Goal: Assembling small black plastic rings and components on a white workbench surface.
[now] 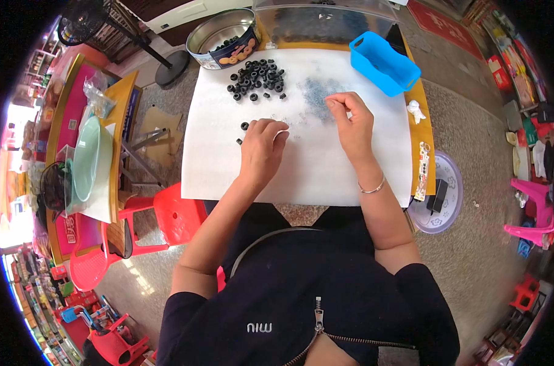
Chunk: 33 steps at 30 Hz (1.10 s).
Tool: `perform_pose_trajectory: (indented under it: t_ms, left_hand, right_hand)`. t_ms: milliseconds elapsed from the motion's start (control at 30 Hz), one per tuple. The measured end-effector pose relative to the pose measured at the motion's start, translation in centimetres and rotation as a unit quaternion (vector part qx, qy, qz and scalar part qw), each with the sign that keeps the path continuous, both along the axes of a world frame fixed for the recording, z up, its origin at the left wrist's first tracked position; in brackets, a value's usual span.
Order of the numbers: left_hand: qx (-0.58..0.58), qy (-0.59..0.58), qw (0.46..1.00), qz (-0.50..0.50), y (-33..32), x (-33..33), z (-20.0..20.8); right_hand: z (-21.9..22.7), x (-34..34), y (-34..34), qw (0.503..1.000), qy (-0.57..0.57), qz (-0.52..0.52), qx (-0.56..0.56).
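Observation:
My left hand (263,152) hovers low over the white sheet (313,177), fingers curled and thumb drawn close to the index finger; whatever it may hold is hidden. Two small black ring-like parts, one a black ring (244,125), lie just left of it. Farther right, my right hand (353,125) pinches thumb and index together at the edge of a scattered heap of tiny bluish-grey pieces (318,94). Anything between those fingertips is too small to make out. A pile of black ring-like parts (255,79) lies beyond my left hand. A few tiny bits dot the paper between both hands.
A round tin (223,58) with dark parts inside stands at the far left. At the far right is a blue plastic basket (374,61). A clear bin (326,24) borders the back. Crumpled tissue (416,110) and a patterned strip (423,168) lie along the right edge.

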<state>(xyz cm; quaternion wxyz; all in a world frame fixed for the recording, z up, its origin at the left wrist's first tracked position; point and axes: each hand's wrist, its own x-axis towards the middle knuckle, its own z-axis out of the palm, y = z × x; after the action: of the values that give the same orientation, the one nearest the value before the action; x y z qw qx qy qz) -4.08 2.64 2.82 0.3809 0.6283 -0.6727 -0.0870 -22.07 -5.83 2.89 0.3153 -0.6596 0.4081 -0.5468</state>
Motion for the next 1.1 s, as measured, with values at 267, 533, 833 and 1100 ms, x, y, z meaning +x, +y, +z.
perform_pose_trajectory:
  t_ms: [267,533,833,1100]
  left_hand:
    - [-0.007,-0.04,0.999,-0.032,-5.2,-1.6,0.4]
    - [0.107,-0.049,0.993,-0.013,-6.0,-2.2,0.1]
    - [0.074,-0.046,0.994,-0.068,-5.8,-2.1,0.6]
    - [0.036,-0.125,0.987,-0.098,-5.5,-4.1,0.1]
  right_hand:
    - [0.0,-0.1,-0.4,0.999,-0.002,0.0,0.038]
    - [-0.2,-0.4,-0.5,1.0,0.009,0.011,0.015]
    - [-0.1,-0.5,-0.6,0.999,0.02,-0.017,0.028]
    - [-0.7,-0.5,-0.9,0.999,0.029,-0.034,0.021]
